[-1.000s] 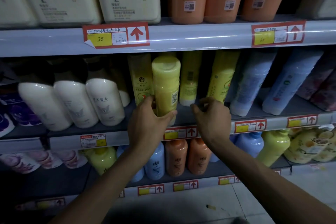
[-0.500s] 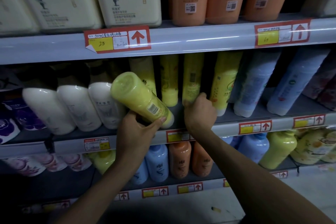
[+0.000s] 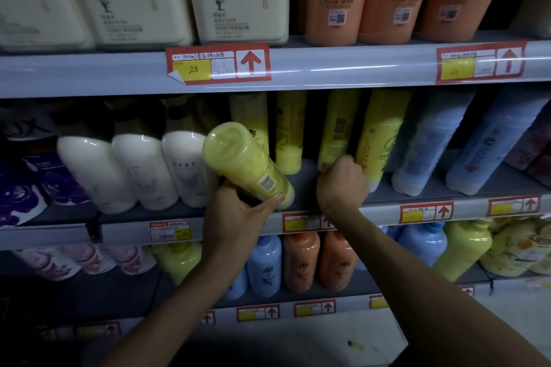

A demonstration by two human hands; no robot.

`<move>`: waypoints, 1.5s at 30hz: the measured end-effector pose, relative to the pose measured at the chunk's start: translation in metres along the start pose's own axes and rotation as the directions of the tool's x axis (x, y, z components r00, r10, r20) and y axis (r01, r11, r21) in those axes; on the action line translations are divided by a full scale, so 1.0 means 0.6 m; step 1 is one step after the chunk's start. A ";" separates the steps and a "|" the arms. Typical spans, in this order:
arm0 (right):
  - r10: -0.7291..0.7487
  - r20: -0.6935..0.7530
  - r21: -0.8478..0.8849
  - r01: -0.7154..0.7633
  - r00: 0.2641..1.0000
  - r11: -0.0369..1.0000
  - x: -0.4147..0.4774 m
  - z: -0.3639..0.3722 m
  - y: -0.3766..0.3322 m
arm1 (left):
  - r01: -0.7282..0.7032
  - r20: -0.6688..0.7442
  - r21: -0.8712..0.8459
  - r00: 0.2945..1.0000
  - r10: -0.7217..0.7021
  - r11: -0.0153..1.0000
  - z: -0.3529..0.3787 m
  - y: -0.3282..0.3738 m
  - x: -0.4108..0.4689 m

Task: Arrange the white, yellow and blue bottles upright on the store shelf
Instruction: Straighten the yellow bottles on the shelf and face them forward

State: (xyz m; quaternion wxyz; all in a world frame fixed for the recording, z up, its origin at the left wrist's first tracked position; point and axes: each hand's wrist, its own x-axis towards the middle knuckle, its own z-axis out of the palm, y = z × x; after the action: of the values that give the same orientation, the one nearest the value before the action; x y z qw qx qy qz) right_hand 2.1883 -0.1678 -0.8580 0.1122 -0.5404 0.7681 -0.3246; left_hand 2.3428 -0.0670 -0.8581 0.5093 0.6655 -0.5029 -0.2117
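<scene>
While the left hand point(image 3: 238, 217) at frame centre clamps its fingers round the lower end of a tilted yellow bottle point(image 3: 244, 162), base toward the camera, the right hand point(image 3: 341, 185) just right of centre closes its fingers on the foot of a standing yellow bottle point(image 3: 334, 131) on the middle shelf point(image 3: 447, 197). White bottles point(image 3: 140, 170) stand centre-left, blue bottles point(image 3: 429, 146) at right. Step in hand, by judgement: placing the tilted bottle. Next move calls for righting it and seating it in the gap.

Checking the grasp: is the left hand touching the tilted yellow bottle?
Touching. The head view shows the left hand wrapped around the lower end of the tilted yellow bottle, thumb pressed on its side.
</scene>
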 end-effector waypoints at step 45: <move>-0.099 0.759 0.648 -0.732 0.643 0.213 -0.105 -0.213 0.101 | -0.638 0.224 0.152 0.766 0.603 0.755 0.095 0.054 -0.077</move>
State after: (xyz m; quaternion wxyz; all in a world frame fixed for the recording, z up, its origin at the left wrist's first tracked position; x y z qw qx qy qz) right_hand 2.1004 -0.0502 -0.8090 0.7405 -0.2487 0.4261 -0.4563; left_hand 2.2642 -0.0518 -0.8623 0.4319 0.4927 -0.7550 -0.0265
